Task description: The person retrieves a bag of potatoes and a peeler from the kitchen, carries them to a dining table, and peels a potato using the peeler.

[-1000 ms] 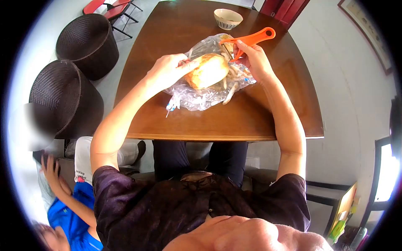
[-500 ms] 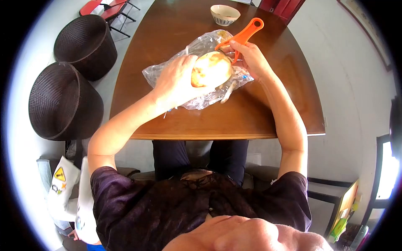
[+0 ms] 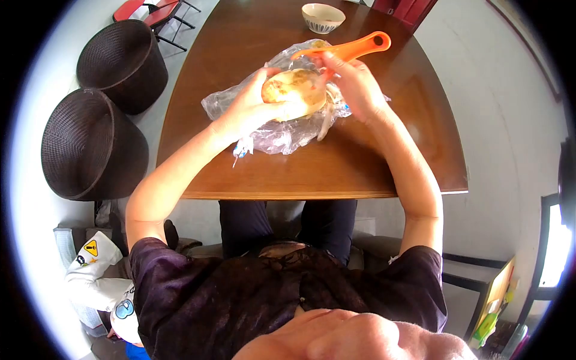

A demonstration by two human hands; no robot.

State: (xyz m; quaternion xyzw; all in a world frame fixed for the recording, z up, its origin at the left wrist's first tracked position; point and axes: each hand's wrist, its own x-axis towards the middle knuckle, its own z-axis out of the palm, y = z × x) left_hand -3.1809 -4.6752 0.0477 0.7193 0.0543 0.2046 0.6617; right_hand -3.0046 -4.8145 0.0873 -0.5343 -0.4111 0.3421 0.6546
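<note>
A pale, partly brown-skinned root vegetable (image 3: 294, 96) is gripped from its left side by my left hand (image 3: 249, 111). My right hand (image 3: 357, 87) is closed on an orange peeler (image 3: 360, 47), whose handle points up and right while its head is near the vegetable's right end. The blade itself is too blurred to make out. Under both lies a crumpled clear plastic bag (image 3: 282, 139), with strips of peel (image 3: 326, 123) on its right part.
The brown wooden table (image 3: 240, 180) bears a patterned bowl (image 3: 323, 18) at its far side. Two dark woven baskets (image 3: 94, 144) stand on the floor at the left, with red chairs (image 3: 161, 13) behind. Part of another person (image 3: 99, 282) shows at the lower left.
The vegetable has turned and shifted slightly left in my left hand. My right hand has tilted the peeler, its handle now lying flatter. The other person at the lower left has changed posture.
</note>
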